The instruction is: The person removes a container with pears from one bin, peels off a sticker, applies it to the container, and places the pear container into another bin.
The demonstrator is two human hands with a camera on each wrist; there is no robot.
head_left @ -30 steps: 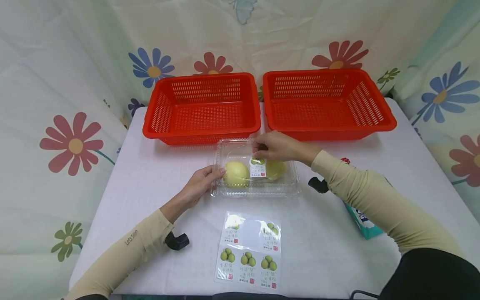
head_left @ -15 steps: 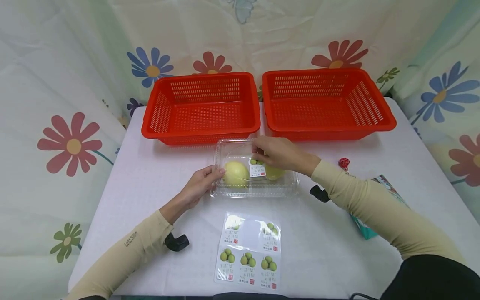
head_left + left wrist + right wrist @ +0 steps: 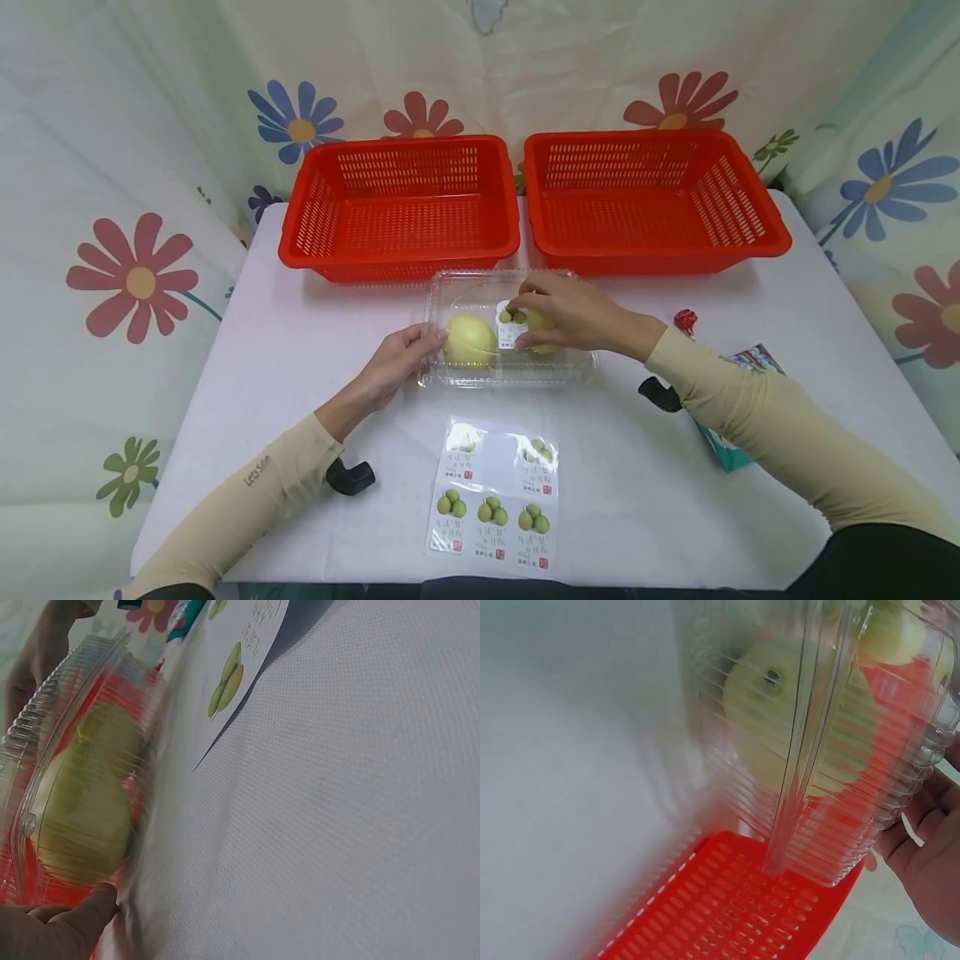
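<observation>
A clear plastic clamshell box (image 3: 468, 293) lies closed on the table with pale yellow-green pears (image 3: 471, 340) inside. My left hand (image 3: 397, 362) grips the box's left end, its thumb along the side in the left wrist view. On the lid sits a white sticker (image 3: 512, 327) printed with green pears. My right hand (image 3: 573, 315) touches the lid at the sticker's right side, thumb and fingers spread and covering part of the right-hand pear. In the right wrist view, the fingers of that hand (image 3: 930, 859) meet the ribbed lid.
Two red plastic baskets (image 3: 420, 268) (image 3: 660, 263) stand behind the box. A sheet of pear stickers (image 3: 495, 500), one place blank, lies in front. Beyond the right forearm are a teal packet (image 3: 723, 450) and a red-wrapped lollipop (image 3: 685, 320).
My right hand has shifted slightly right and toward me, its fingers spreading from the sticker's top to its side, so more of the sticker shows. The left hand keeps its grip.
</observation>
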